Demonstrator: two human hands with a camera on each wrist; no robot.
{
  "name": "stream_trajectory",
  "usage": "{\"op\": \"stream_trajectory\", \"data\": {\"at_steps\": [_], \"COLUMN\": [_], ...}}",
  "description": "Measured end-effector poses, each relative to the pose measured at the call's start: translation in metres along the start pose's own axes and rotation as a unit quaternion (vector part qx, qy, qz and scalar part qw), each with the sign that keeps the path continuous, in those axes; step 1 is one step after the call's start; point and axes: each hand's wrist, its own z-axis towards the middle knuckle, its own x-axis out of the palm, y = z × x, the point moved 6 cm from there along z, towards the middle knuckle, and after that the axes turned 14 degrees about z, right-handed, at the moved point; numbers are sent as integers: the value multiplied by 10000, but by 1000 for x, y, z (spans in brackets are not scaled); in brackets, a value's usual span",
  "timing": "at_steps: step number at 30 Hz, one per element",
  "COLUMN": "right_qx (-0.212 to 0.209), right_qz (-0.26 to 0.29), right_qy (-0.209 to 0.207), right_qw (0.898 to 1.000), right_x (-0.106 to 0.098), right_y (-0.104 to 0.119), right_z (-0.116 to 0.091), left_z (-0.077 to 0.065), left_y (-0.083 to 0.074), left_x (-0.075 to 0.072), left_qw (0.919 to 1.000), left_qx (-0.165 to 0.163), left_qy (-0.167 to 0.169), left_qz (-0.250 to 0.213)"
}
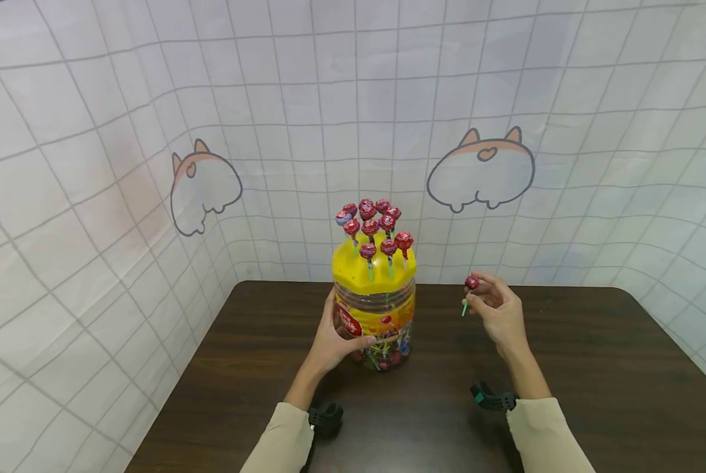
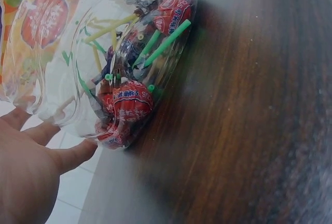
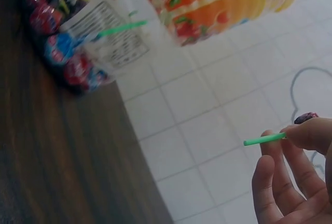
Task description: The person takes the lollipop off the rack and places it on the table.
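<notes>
A clear plastic lollipop jar (image 1: pixel 397 314) with a yellow and orange label stands upright on the table. Its yellow lid (image 1: pixel 353 276) carries several red-wrapped lollipops (image 1: pixel 369 228), stuck in by their sticks. My left hand (image 1: pixel 332 343) grips the jar's left side, thumb across the front; its other fingertips are partly hidden behind the jar. Through the clear wall, more lollipops (image 2: pixel 132 99) show at the bottom. To the right of the jar, my right hand (image 1: pixel 499 314) pinches a lollipop (image 1: pixel 472 282) just under its red head, its green stick (image 3: pixel 264 139) pointing down.
The dark wooden table (image 1: pixel 595 355) extends around the jar. Behind it hangs a white grid-patterned cloth (image 1: pixel 305 164) with cartoon drawings. Each wrist wears a black strap (image 1: pixel 494 398), below cream sleeves.
</notes>
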Motion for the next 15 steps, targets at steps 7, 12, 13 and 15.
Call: {"op": "stream_trajectory", "data": {"at_steps": [7, 12, 13, 15], "right_qx": [279, 470, 497, 556], "right_qz": [-409, -681, -756, -836], "right_qy": [-80, -95, -64, -53], "right_qw": [9987, 9965, 9959, 9949], "right_x": [-10, -18, -19, -21], "right_y": [-14, -28, -31, -36], "right_z": [0, 0, -1, -1], "left_z": [0, -1, -1, -1], "left_y": [-2, -3, -3, -3], "left_x": [-1, 0, 0, 0], "left_qw": [9999, 9998, 9998, 9999], "left_qx": [44, 86, 85, 83], "left_qy": [40, 67, 72, 75], "left_qz": [-111, -142, -139, -125]}}
